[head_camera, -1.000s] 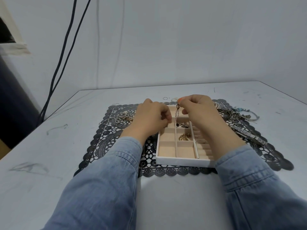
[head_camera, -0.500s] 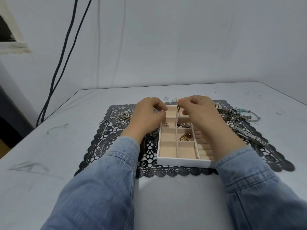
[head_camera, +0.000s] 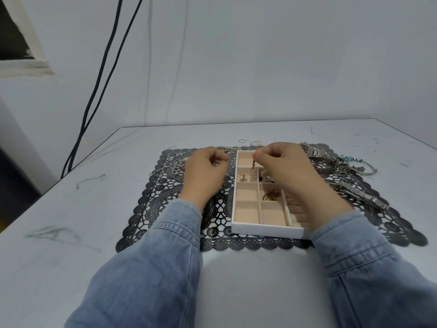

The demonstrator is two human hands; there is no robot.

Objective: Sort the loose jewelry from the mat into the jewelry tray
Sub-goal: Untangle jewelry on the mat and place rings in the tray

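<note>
On the counter (head_camera: 71,209), the black lace mat (head_camera: 151,209) carried the jewelry tray (head_camera: 264,231). The right hand (head_camera: 286,166) pinched 1 dangling chain (head_camera: 253,171) above the tray's far compartments; the left hand (head_camera: 203,172) was curled over the mat, contents indeterminable.

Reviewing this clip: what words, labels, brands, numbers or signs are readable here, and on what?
No text can be read anywhere.
On the jewelry tray: no label shows.
On the watch band lying on the mat: any brand is too small to tell.
On the table: scuff marks only, no letters.
On the chain pinched by the right hand: no tag shows.
</note>
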